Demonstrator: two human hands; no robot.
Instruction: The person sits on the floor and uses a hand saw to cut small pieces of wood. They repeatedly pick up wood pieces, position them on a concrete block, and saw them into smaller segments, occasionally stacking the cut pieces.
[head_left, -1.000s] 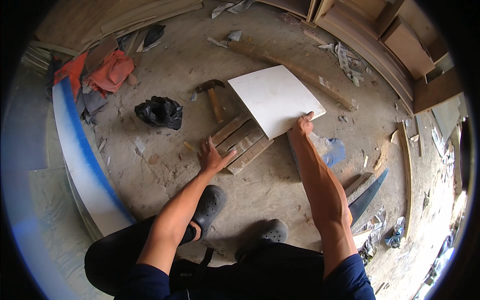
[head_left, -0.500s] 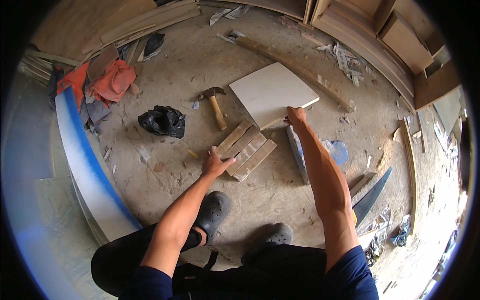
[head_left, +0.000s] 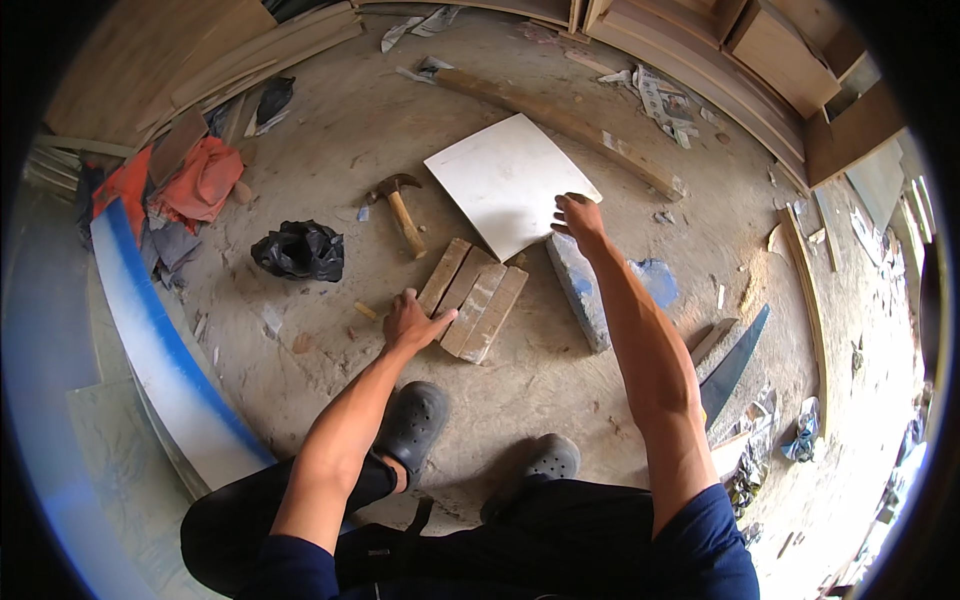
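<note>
My left hand (head_left: 409,322) grips the near left corner of a wooden block (head_left: 474,304) made of several strips laid side by side. Its thumb lies against the near end and its fingers on the left side. A square white board (head_left: 512,180) lies beyond the block, one corner near the block's far end. Over the board's right corner is my right hand (head_left: 582,218), fingers apart; whether they touch it I cannot tell. Below that wrist stands a blue-stained pale block (head_left: 581,295), partly hidden by my forearm. A claw hammer (head_left: 402,215) lies left of the board.
A crumpled black plastic bag (head_left: 298,250) sits left of the hammer. Behind the board lies a long timber (head_left: 570,130). A handsaw (head_left: 735,370) is at the right. A blue-edged white panel (head_left: 165,325) runs along the left, and wooden cabinet frames (head_left: 700,85) stand at the back.
The board now shows its face flatter, its near edge no longer visible. My right hand's fingers have loosened from its corner. The wooden block has turned slightly under my left hand. The view has shifted.
</note>
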